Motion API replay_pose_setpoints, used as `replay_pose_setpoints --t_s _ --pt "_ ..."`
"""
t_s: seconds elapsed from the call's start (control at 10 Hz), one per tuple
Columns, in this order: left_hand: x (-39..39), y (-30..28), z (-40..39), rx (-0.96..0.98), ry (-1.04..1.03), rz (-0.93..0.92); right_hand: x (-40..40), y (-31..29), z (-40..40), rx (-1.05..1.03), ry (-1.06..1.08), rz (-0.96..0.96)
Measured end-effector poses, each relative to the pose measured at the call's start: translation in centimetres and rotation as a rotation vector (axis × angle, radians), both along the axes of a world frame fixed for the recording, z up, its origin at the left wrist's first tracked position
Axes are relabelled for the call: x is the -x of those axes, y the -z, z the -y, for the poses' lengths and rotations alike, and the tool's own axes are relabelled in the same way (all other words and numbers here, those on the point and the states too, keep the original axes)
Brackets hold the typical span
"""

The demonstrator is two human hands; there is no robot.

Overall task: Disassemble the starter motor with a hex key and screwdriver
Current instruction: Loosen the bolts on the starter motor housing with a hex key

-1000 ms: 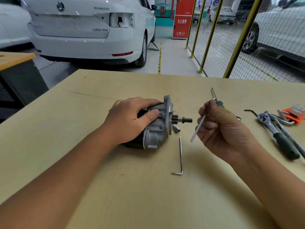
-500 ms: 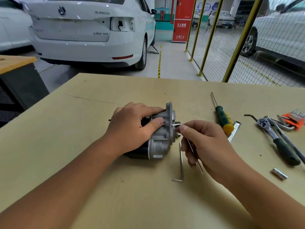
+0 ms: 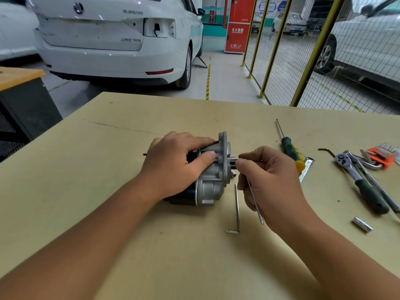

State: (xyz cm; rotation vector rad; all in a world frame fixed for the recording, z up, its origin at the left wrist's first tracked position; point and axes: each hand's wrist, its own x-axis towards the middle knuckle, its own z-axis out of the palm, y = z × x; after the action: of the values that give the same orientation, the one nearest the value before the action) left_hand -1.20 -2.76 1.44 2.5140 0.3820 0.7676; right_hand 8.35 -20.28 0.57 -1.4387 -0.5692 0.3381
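Note:
The starter motor (image 3: 213,180), grey cast housing with a black body, lies on its side on the wooden table (image 3: 108,169). My left hand (image 3: 175,163) grips it from the left, thumb on the housing. My right hand (image 3: 268,182) pinches a thin silver hex key (image 3: 255,202) against the motor's right face, its long arm trailing down past my palm. A second hex key (image 3: 237,208) lies on the table just below the motor. The green-handled screwdriver (image 3: 289,146) lies to the right of my hand.
A ratchet wrench (image 3: 359,180), an orange hex key set (image 3: 382,155), a black hex key (image 3: 325,150) and a loose socket (image 3: 362,224) lie at the right. A small socket (image 3: 233,174) sits by the motor. A mesh fence and parked cars stand beyond the table.
My right hand brought the thin hex key from mid-air leftward to the motor's right face and holds it there. My left hand has stayed on the motor.

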Motion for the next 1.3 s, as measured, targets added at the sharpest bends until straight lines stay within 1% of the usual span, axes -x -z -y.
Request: replay_pose_setpoints --t_s 0.1,0.2,0.4,0.5,0.6,0.7,0.8,0.9,1.0,1.1,1.3 --pt "0.1 0.0 0.0 -0.001 -0.005 0.004 0.1 -0.1 -0.3 0.016 -0.043 0.000" --pt "0.0 0.0 0.0 -0.006 0.003 0.015 0.0 -0.7 -0.3 -0.033 -0.114 -0.080" --pt "0.0 0.2 0.2 -0.006 -0.019 0.025 0.6 -0.8 -0.4 -0.058 -0.116 -0.321" --pt "-0.1 0.1 0.3 -0.006 -0.027 0.025 0.8 -0.8 -0.3 -0.003 -0.075 -0.179" --pt "0.0 0.1 0.4 -0.002 -0.039 0.023 1.1 -0.6 -0.2 0.102 -0.021 0.080" --pt "-0.1 0.1 0.3 -0.008 -0.041 0.022 1.1 -0.4 -0.2 0.126 0.006 0.222" --pt "0.0 0.2 0.4 -0.003 -0.047 0.024 1.1 -0.1 -0.2 0.151 0.018 0.309" --pt "0.0 0.2 0.3 0.001 -0.038 0.023 1.1 0.1 0.3 0.171 -0.029 0.302" --pt "0.1 0.2 0.2 0.003 -0.036 0.017 0.6 0.1 1.3 0.122 -0.185 0.157" --pt "0.2 0.3 0.2 0.007 -0.043 0.014 0.3 -0.2 1.8 0.098 -0.256 0.124" --pt "0.1 0.4 0.1 0.000 -0.044 0.012 0.3 -0.3 1.9 0.082 -0.272 0.154"
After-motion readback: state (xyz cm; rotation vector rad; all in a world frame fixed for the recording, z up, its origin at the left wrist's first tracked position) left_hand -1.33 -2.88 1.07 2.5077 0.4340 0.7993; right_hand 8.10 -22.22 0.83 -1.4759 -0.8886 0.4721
